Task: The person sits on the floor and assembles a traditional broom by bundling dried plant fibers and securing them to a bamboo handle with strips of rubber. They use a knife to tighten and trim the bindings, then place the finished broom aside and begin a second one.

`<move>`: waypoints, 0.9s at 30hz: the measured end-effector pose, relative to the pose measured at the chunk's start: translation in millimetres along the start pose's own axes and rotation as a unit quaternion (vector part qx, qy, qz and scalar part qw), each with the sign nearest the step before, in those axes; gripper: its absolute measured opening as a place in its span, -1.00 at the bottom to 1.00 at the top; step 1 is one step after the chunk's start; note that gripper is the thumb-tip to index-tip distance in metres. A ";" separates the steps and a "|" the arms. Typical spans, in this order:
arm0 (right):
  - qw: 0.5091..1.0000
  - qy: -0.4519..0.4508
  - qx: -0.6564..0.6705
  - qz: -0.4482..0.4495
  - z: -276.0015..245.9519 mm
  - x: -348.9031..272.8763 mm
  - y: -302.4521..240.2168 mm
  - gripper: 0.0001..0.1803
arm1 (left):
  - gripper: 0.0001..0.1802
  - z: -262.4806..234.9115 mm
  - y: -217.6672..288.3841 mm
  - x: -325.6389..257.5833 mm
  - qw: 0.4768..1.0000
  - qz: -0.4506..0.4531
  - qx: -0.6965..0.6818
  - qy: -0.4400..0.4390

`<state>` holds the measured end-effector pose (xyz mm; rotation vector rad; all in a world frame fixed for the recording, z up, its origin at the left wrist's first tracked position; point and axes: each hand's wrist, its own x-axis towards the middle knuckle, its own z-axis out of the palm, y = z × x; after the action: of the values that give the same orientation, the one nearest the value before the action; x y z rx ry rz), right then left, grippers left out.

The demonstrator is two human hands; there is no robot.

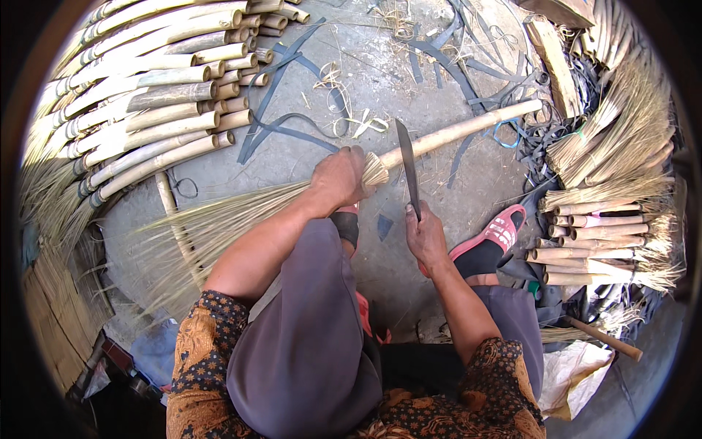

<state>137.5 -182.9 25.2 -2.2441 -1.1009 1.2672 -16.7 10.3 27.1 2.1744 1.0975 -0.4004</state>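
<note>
My left hand is wrapped round the bound neck of a broom, where its long straw bristles fan out to the lower left. From that neck a pale bamboo handle runs up to the right above the floor. My right hand grips a long dark knife. Its blade points upward, beside the cut straw ends and over the handle as I see it. Whether blade and bamboo touch I cannot tell.
Finished-looking bamboo-handled brooms are stacked at the left. Dark rubber strips lie on the concrete floor. At the right are straw bundles, short bamboo-handled brooms, a split log and a white sack.
</note>
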 end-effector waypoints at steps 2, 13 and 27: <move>1.000 -0.012 -0.009 0.004 1.9 1.5 -0.3 -0.73 | -0.26 -11.3 -12.6 14.0 0.988 0.026 -0.057 -0.141; 0.996 0.014 0.082 0.011 33.6 -14.8 -1.6 -0.72 | -0.21 1.4 -23.6 12.9 0.974 0.054 -0.134 -0.176; 0.898 0.001 0.431 0.092 32.9 23.9 -12.4 -0.39 | -0.27 -5.0 -14.4 3.8 0.952 0.074 -0.218 -0.203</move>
<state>111.6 -159.3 1.2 -1.6606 -0.2050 1.4369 -26.1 22.1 22.7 1.6738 0.7074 -0.4614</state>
